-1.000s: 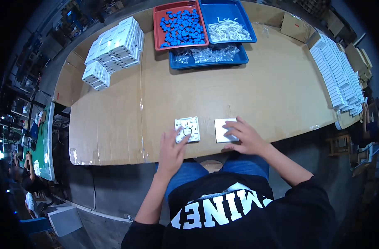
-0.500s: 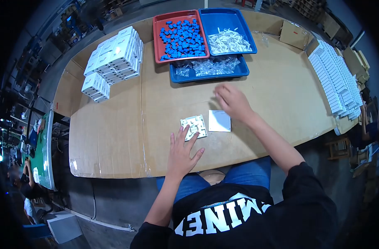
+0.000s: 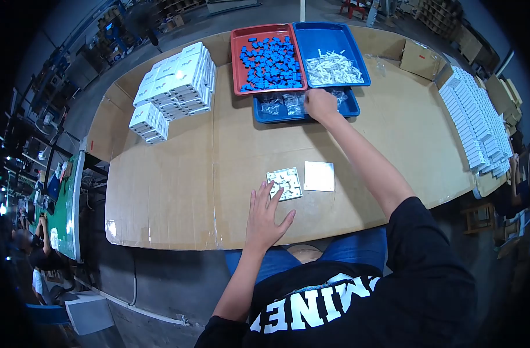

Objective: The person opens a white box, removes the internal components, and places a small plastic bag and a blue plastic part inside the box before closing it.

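My left hand point(image 3: 267, 219) has its fingers spread, their tips on the lower left part of a white plastic frame point(image 3: 286, 184) lying on the table. Just right of that frame lies a flat white square plate point(image 3: 319, 176), touched by neither hand. My right hand point(image 3: 321, 105) is over the front blue tray point(image 3: 266, 118), which holds clear plastic bags point(image 3: 294, 105). Its fingers are curled together at the bags, and I cannot make out whether they grip one.
Behind are a red tray point(image 3: 238, 69) of blue parts and a blue tray point(image 3: 358, 55) of small white parts. White boxes point(image 3: 178, 78) are stacked at left, more white pieces point(image 3: 474, 119) at right. A person point(image 3: 40, 249) is at a green table point(image 3: 66, 203) far left.
My right hand has moved away from me, from above the table to the front blue tray. My left hand stays at the white frame. The whole view has shifted slightly.
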`<move>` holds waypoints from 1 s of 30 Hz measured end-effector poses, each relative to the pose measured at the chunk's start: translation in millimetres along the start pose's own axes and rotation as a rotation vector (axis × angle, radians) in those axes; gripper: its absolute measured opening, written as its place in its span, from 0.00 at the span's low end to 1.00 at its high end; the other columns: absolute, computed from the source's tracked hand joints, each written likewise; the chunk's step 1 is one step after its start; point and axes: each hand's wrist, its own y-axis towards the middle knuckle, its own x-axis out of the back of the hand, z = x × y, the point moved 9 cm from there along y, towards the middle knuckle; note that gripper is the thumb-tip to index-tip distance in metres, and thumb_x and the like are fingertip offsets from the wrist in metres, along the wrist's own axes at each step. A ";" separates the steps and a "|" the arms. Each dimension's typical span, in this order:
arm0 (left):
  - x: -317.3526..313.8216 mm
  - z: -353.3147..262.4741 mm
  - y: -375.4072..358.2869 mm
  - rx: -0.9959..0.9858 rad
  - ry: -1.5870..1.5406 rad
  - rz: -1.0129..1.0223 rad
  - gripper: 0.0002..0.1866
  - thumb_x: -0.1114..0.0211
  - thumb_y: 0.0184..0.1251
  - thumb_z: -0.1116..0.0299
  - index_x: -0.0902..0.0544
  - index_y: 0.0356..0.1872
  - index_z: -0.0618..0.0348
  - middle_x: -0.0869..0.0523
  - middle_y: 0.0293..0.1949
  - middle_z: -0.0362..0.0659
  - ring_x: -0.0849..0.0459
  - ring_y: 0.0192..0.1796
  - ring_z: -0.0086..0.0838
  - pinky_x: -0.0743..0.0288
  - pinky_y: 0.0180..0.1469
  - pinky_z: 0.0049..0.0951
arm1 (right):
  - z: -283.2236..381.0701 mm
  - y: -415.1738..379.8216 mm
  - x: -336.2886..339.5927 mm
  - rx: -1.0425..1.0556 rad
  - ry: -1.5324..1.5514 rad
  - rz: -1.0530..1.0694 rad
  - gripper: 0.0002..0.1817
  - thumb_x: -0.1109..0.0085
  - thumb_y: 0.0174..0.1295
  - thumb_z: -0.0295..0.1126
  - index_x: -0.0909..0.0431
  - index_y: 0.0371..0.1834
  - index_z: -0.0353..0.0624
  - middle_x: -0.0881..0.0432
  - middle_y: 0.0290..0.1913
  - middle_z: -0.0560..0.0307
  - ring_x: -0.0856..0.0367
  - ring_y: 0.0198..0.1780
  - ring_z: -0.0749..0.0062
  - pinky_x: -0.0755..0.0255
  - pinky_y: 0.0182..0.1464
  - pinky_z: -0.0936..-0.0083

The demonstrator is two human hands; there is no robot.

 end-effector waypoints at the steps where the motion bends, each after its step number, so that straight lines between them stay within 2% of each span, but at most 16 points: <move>1: 0.1 -0.4 -0.7 0.001 -0.003 -0.001 0.34 0.28 0.66 0.50 0.23 0.70 0.55 0.31 0.76 0.53 0.38 0.81 0.52 0.49 0.81 0.60 | -4.2 -6.9 13.4 0.026 0.086 -0.059 0.12 0.37 0.63 0.37 0.10 0.39 0.42 0.09 0.42 0.44 0.09 0.47 0.48 0.16 0.49 0.54; 2: 3.1 -0.8 -0.8 0.005 -0.019 -0.027 0.33 0.27 0.65 0.53 0.22 0.69 0.56 0.29 0.75 0.53 0.35 0.80 0.53 0.48 0.81 0.61 | -10.3 -13.2 21.5 0.025 0.082 -0.059 0.12 0.37 0.63 0.37 0.10 0.39 0.42 0.09 0.42 0.44 0.09 0.47 0.48 0.16 0.49 0.54; 4: 7.8 -1.3 -0.9 0.001 -0.041 -0.055 0.31 0.27 0.65 0.56 0.20 0.68 0.56 0.28 0.74 0.53 0.33 0.79 0.53 0.47 0.81 0.62 | -29.6 -30.0 50.5 -0.036 0.433 -0.174 0.12 0.35 0.63 0.38 0.08 0.43 0.47 0.09 0.41 0.44 0.08 0.44 0.53 0.17 0.48 0.57; 5: 13.3 -2.6 -3.2 -0.025 -0.041 -0.092 0.28 0.28 0.66 0.59 0.19 0.66 0.57 0.25 0.72 0.52 0.30 0.77 0.52 0.44 0.80 0.59 | -39.1 -39.5 49.5 -0.017 0.686 -0.117 0.12 0.35 0.65 0.35 0.09 0.46 0.42 0.09 0.38 0.49 0.10 0.37 0.66 0.20 0.42 0.68; 7: 17.4 -5.5 -1.1 -0.061 -0.056 -0.133 0.25 0.29 0.68 0.62 0.17 0.65 0.57 0.22 0.70 0.52 0.28 0.75 0.51 0.40 0.79 0.56 | -36.5 -89.8 42.1 -0.311 1.403 0.196 0.11 0.36 0.70 0.32 0.11 0.47 0.36 0.10 0.39 0.58 0.19 0.32 0.81 0.25 0.37 0.79; 9: 26.7 2.2 -8.3 0.010 -0.272 -0.238 0.18 0.32 0.72 0.67 0.13 0.59 0.60 0.14 0.61 0.50 0.21 0.70 0.45 0.34 0.75 0.45 | -16.2 -143.3 49.5 -0.359 1.647 0.254 0.12 0.37 0.74 0.32 0.14 0.50 0.33 0.13 0.42 0.62 0.25 0.32 0.86 0.30 0.35 0.85; 10: 27.3 -8.0 -5.5 0.023 -0.275 -0.232 0.18 0.32 0.72 0.67 0.13 0.59 0.60 0.14 0.61 0.50 0.21 0.70 0.45 0.34 0.75 0.45 | -7.0 -165.5 49.1 -0.334 1.711 0.279 0.12 0.37 0.75 0.32 0.14 0.51 0.34 0.13 0.42 0.61 0.24 0.32 0.85 0.29 0.35 0.84; 12: 15.5 -9.8 3.8 0.324 -0.822 -0.304 0.16 0.34 0.75 0.70 0.12 0.59 0.61 0.12 0.58 0.49 0.18 0.66 0.39 0.30 0.72 0.36 | 13.9 -211.5 50.1 -0.332 1.774 0.331 0.13 0.38 0.75 0.33 0.15 0.52 0.34 0.13 0.43 0.60 0.23 0.33 0.84 0.28 0.35 0.83; 13: 15.9 -24.7 13.5 0.289 -0.861 -0.315 0.17 0.36 0.79 0.66 0.14 0.61 0.65 0.12 0.59 0.48 0.18 0.65 0.33 0.29 0.71 0.34 | 28.6 -233.8 53.7 -0.406 1.902 0.340 0.12 0.39 0.76 0.32 0.15 0.53 0.34 0.13 0.43 0.59 0.22 0.33 0.83 0.27 0.36 0.83; 14: 9.8 -32.1 15.6 0.313 -0.856 -0.313 0.17 0.36 0.79 0.66 0.14 0.61 0.65 0.12 0.59 0.48 0.18 0.65 0.33 0.29 0.71 0.34 | 40.9 -254.5 51.8 -0.483 2.029 0.344 0.12 0.39 0.76 0.31 0.15 0.53 0.34 0.13 0.43 0.58 0.21 0.33 0.82 0.26 0.36 0.82; 16: -3.8 -41.8 18.3 0.368 -1.153 -0.355 0.19 0.39 0.82 0.65 0.16 0.63 0.69 0.13 0.62 0.49 0.19 0.66 0.30 0.29 0.71 0.33 | 60.1 -283.0 45.7 -0.487 2.140 0.389 0.12 0.41 0.77 0.31 0.16 0.55 0.34 0.13 0.44 0.56 0.20 0.34 0.79 0.25 0.37 0.80; 17: -1.8 -49.6 20.4 0.376 -1.151 -0.357 0.19 0.39 0.82 0.65 0.16 0.63 0.69 0.13 0.62 0.49 0.19 0.66 0.30 0.29 0.71 0.33 | 64.3 -293.1 38.3 -0.460 2.127 0.437 0.12 0.41 0.77 0.30 0.16 0.55 0.35 0.13 0.44 0.55 0.20 0.34 0.79 0.25 0.37 0.80; 19: 7.2 -57.7 20.6 0.441 -1.319 -0.470 0.20 0.39 0.83 0.66 0.18 0.65 0.71 0.14 0.63 0.51 0.18 0.65 0.28 0.29 0.72 0.31 | 66.2 -301.4 34.2 -0.501 2.118 0.405 0.11 0.41 0.77 0.30 0.16 0.55 0.35 0.13 0.44 0.56 0.21 0.34 0.79 0.25 0.37 0.80; 22: 2.5 -51.8 12.9 0.467 -1.277 -0.469 0.19 0.38 0.82 0.69 0.18 0.66 0.70 0.13 0.62 0.52 0.17 0.65 0.30 0.29 0.71 0.30 | 63.3 -307.6 22.5 -0.516 2.142 0.436 0.11 0.40 0.77 0.29 0.16 0.55 0.35 0.13 0.43 0.57 0.21 0.34 0.80 0.25 0.37 0.80; 26: 0.2 -42.0 2.2 0.515 -1.272 -0.488 0.18 0.35 0.80 0.66 0.16 0.62 0.69 0.12 0.61 0.52 0.17 0.64 0.29 0.27 0.69 0.31 | 71.5 -313.2 14.9 -0.530 2.136 0.546 0.10 0.41 0.77 0.30 0.16 0.53 0.35 0.15 0.39 0.60 0.23 0.32 0.81 0.27 0.35 0.81; 30: 16.0 -46.0 8.9 0.368 -1.317 -0.514 0.17 0.34 0.79 0.69 0.15 0.61 0.70 0.12 0.59 0.53 0.15 0.63 0.32 0.27 0.72 0.34 | 82.2 -320.4 14.7 -0.513 2.268 0.651 0.10 0.41 0.77 0.32 0.16 0.49 0.36 0.17 0.37 0.62 0.25 0.31 0.83 0.29 0.34 0.81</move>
